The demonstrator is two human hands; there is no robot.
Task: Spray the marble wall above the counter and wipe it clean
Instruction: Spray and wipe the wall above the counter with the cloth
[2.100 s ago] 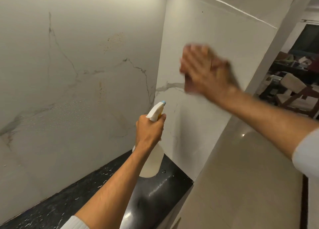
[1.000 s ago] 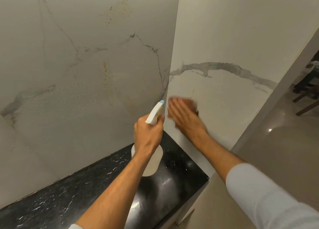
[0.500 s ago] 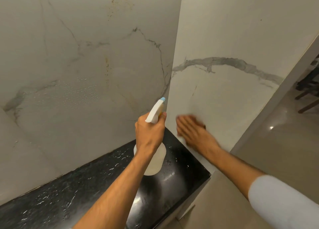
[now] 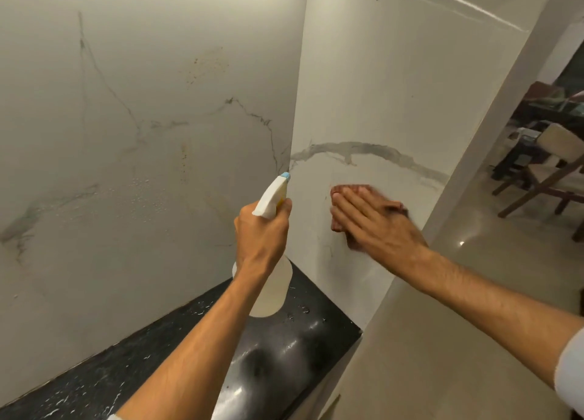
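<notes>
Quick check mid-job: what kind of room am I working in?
Probably a home kitchen: a veined marble wall above a glossy black counter, and a wooden chair in the room beyond.

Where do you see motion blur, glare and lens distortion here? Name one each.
Head view: motion blur smears the brown cloth under the right hand; the left hand gripping the white spray bottle is sharp. Head view: glare spots on the glossy black counter and beige floor. Head view: the wide lens bows the corner of the white marble wall.
</notes>
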